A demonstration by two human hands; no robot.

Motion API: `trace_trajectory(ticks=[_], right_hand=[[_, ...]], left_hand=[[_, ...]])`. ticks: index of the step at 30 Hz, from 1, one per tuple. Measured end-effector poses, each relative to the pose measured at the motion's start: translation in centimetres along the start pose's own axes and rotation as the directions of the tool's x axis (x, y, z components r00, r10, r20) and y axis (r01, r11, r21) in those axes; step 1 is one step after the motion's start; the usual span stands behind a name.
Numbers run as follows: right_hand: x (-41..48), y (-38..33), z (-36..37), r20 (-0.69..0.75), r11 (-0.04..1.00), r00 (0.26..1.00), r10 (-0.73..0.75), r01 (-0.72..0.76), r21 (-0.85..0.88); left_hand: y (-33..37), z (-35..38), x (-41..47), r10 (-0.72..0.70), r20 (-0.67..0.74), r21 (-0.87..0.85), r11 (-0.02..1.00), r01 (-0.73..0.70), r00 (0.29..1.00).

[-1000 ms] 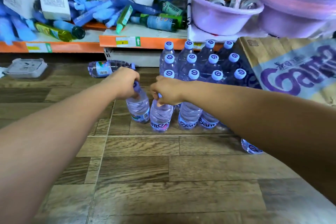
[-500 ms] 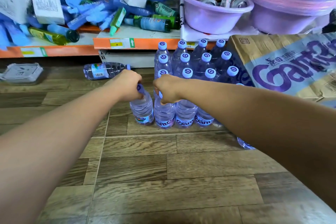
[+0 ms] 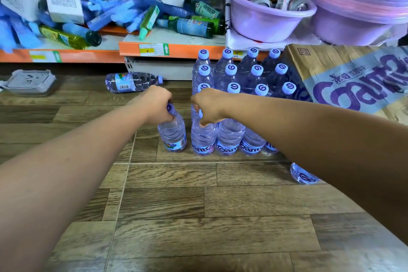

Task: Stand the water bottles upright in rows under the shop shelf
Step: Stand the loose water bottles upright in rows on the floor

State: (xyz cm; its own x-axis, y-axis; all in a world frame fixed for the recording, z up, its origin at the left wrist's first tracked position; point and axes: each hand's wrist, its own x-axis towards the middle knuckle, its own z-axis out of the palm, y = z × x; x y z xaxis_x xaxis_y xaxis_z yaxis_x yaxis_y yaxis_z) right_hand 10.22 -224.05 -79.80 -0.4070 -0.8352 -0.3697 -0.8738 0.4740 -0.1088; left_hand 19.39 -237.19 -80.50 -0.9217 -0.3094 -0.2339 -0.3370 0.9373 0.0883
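Several clear water bottles with lilac caps (image 3: 242, 77) stand upright in rows on the wood floor below the orange shelf edge (image 3: 181, 49). My left hand (image 3: 157, 105) grips the neck of an upright bottle (image 3: 173, 134) just left of the front row, a small gap away. My right hand (image 3: 208, 105) is closed on the cap of the front row's leftmost bottle (image 3: 203, 139). One bottle (image 3: 132, 81) lies on its side by the shelf base. Another bottle (image 3: 303, 175) shows partly under my right forearm.
An open cardboard case (image 3: 353, 81) printed in purple leans at the right of the rows. The shelf above holds piled blue packs, boxes and green bottles, plus purple basins (image 3: 265, 20). A grey plastic tray (image 3: 29, 83) lies on the floor at left.
Both hands have carried their bottles a little farther towards the rows and set them lower; the left bottle now stands straighter, close beside the front row.
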Motion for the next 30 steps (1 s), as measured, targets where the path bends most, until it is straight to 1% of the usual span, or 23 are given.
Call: trace_trajectory(ticks=[3, 6, 9, 11, 14, 17, 20, 22, 25, 28, 30], right_hand=[[0.0, 0.0, 0.0, 0.01, 1.0, 1.0, -0.005, 0.005, -0.008], [0.2, 0.0, 0.0, 0.023, 0.998, 1.0, -0.014, 0.016, -0.061], [0.8, -0.5, -1.2, -0.001, 0.991, 0.999, -0.04, 0.04, -0.126], [1.8, -1.0, -2.5, -0.07, 0.994, 0.997, -0.042, 0.035, -0.102], [4.1, -1.7, -4.0, -0.143, 0.998, 0.99, -0.02, 0.012, -0.057], [7.7, -2.3, -4.3, -0.126, 0.999, 0.992, 0.01, -0.017, -0.052], [11.6, -2.8, -3.9, -0.093, 0.997, 0.995, 0.034, -0.04, -0.061], [14.4, -2.9, -3.3, -0.054, 0.996, 0.997, 0.057, -0.06, -0.06], [18.5, -2.7, -1.5, -0.009, 0.994, 0.994, 0.109, -0.109, 0.024], [22.2, -2.6, 0.8, 0.01, 0.982, 0.99, 0.14, -0.14, 0.128], [24.4, -2.8, 2.0, 0.004, 0.976, 0.993, 0.118, -0.117, 0.186]], left_hand=[[-0.4, -0.1, 0.2, -0.005, -0.002, -0.021, 1.0, 0.005, 1.0], [-1.1, -0.2, 0.2, -0.012, -0.015, -0.041, 0.999, 0.011, 1.0], [-2.2, -0.2, 0.1, -0.008, -0.087, -0.122, 0.993, -0.003, 0.996], [-3.1, -0.1, 0.1, 0.002, -0.153, -0.106, 0.994, -0.019, 0.988], [-4.1, -0.2, 0.5, -0.061, -0.236, -0.051, 0.997, 0.051, 0.97], [-5.2, 0.5, 1.6, -0.095, -0.288, 0.051, 0.992, 0.114, 0.953], [-6.6, 2.0, 2.1, -0.187, -0.322, 0.038, 0.977, 0.21, 0.928], [-7.2, 2.9, 2.5, -0.201, -0.338, 0.044, 0.973, 0.228, 0.919], [-7.6, 3.9, 3.3, -0.164, -0.386, 0.05, 0.979, 0.198, 0.908], [-7.4, 4.3, 3.4, -0.149, -0.437, -0.047, 0.989, 0.142, 0.887], [-7.7, 4.3, 3.4, -0.144, -0.471, -0.103, 0.989, 0.108, 0.87]])
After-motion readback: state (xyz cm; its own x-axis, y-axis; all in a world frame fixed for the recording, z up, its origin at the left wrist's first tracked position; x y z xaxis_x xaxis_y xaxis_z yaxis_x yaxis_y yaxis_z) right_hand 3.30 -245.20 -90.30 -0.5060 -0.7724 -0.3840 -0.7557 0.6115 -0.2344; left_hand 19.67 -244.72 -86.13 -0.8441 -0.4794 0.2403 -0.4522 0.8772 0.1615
